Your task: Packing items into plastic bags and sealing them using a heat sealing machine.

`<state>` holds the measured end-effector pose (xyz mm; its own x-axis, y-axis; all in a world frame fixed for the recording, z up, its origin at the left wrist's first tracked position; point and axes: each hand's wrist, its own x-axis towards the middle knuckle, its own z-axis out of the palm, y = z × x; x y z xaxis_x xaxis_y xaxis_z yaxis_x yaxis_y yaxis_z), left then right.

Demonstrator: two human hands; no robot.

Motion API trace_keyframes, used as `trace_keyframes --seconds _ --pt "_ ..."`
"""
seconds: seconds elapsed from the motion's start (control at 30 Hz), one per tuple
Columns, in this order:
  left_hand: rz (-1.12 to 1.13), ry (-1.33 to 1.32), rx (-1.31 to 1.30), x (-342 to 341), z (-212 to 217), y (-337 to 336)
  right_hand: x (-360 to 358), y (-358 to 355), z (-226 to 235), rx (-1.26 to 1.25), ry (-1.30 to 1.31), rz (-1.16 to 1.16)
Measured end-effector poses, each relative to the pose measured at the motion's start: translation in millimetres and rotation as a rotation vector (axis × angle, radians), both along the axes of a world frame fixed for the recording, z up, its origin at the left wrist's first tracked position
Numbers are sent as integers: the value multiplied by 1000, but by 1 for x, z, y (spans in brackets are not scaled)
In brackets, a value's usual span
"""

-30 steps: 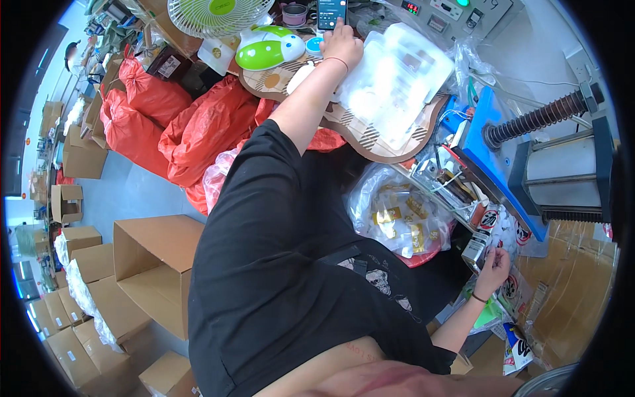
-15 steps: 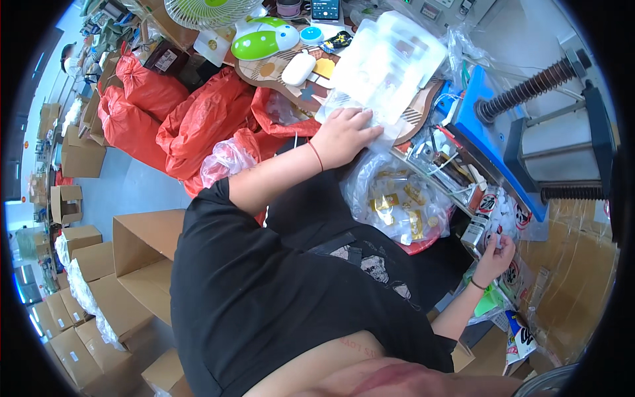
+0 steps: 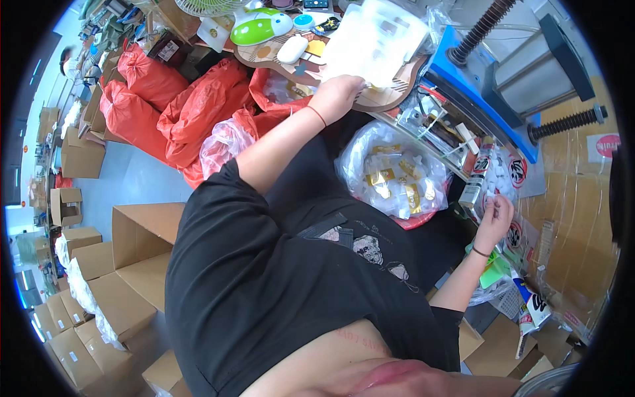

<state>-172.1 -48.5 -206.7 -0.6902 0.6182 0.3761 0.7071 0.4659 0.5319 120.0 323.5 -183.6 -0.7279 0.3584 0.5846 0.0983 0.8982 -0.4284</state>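
Observation:
My left hand [image 3: 336,99] is at the near edge of a stack of translucent white plastic sheets or bags [image 3: 374,43]. Its fingers are closed, the tips pinching the edge. Off to the right, my right hand [image 3: 496,217] has its fingers curled together beside an open carton holding small white pieces [image 3: 499,178]. Whatever sits between those fingertips is too small to name. Between the hands, a clear plastic bag [image 3: 357,155] lines a red tub [image 3: 418,221] and holds several small clear packets with gold labels [image 3: 380,177].
A blue-plated machine [image 3: 456,73] with threaded rods stands at the right, before a large cardboard box [image 3: 575,231]. Red sacks [image 3: 205,112] lie to the left, above open cartons [image 3: 142,231]. On the patterned board [image 3: 383,99] are a white case [image 3: 292,49] and a green fan base [image 3: 261,30].
My left hand's fingers went from lying spread on the plastic stack to closing at its near edge. The view has shifted slightly; my right hand stays near the carton, fingers still curled.

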Motion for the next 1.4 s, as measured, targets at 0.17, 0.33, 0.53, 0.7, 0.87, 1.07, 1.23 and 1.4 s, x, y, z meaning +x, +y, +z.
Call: trace_keyframes --seconds 0.17,0.33,0.53,0.7,0.87,1.07,1.23,1.4 --pt "-65 -607 368 71 29 32 20 -11 -9 -606 29 141" --pt "-299 -846 355 125 40 62 -32 -75 71 -530 58 422" --pt "-369 -1125 427 155 42 82 -52 -83 72 -454 -136 472" --pt "-382 -1545 449 167 44 87 -37 -65 83 -314 -430 516" --pt "-435 -1655 396 165 26 93 -38 -53 82 -487 -430 561" --pt "-524 -1623 447 163 23 99 -35 -51 65 -676 -492 599" --pt "-460 -1329 384 143 10 76 -31 -63 52 -914 -352 662" --pt "87 -338 393 76 0 -18 -7 -42 54 -862 -724 531"
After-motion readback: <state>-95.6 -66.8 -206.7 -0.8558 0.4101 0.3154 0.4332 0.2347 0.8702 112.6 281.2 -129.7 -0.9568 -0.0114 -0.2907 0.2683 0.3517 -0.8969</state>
